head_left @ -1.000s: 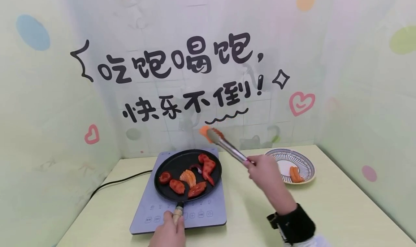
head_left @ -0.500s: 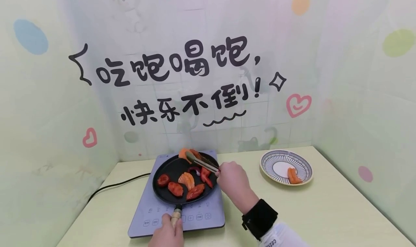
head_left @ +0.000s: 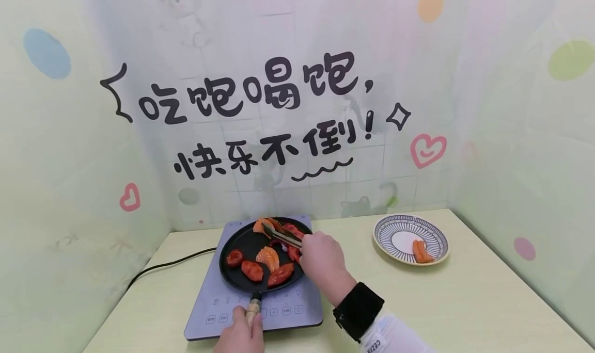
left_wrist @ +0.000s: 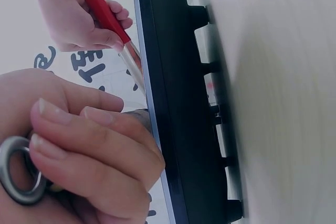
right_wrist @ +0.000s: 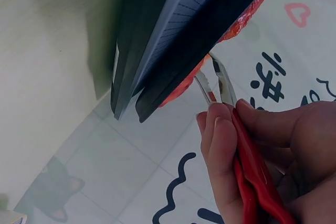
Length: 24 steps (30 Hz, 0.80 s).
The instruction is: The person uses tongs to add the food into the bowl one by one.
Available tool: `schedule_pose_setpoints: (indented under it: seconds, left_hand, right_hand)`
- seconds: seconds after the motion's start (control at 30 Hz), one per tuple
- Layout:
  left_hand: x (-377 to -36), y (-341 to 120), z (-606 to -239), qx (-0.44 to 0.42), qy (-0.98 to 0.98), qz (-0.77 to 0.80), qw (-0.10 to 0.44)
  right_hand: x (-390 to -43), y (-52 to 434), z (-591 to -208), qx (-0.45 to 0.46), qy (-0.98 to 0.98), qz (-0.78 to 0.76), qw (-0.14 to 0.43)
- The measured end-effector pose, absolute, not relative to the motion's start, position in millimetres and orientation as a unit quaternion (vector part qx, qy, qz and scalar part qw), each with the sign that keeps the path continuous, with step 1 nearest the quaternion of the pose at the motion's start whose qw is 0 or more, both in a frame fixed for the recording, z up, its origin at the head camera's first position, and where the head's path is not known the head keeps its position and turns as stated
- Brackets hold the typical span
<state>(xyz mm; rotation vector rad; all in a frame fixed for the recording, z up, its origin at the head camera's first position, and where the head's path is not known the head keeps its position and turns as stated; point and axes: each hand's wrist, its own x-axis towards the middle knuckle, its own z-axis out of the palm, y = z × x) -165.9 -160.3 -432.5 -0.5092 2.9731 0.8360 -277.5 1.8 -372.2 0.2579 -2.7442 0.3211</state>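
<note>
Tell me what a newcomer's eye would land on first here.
The black pan of red and orange food on the cooktop at centre. The right hand holds tongs over its far edge; the left hand grips the handle. A striped plate sits to the right.

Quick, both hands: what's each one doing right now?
Left hand: grips the pan handle.
Right hand: grips the tongs, tips at a salmon piece.

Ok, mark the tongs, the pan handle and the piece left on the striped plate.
tongs (head_left: 281, 234), head view, on the metal arms over the pan.
pan handle (head_left: 253, 306), head view, on the wooden part above the left hand.
piece on the striped plate (head_left: 420, 251), head view, its middle.
</note>
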Motion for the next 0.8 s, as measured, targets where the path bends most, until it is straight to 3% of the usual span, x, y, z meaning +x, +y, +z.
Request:
schedule_pose_setpoints:
  seconds: [0.57,0.8]
  left_hand:
    - [-165.5,-158.4,-431.9,-0.157,0.951,0.267,0.005]
    - [-165.5,-159.0,-431.4,-0.160,0.951,0.265,0.007]
  right_hand:
    - [-263.2,9.0,-364.0,0.075,-0.972,0.095,0.200]
    - [-247.9,28.8,-367.9,0.074,-0.972,0.132,0.182]
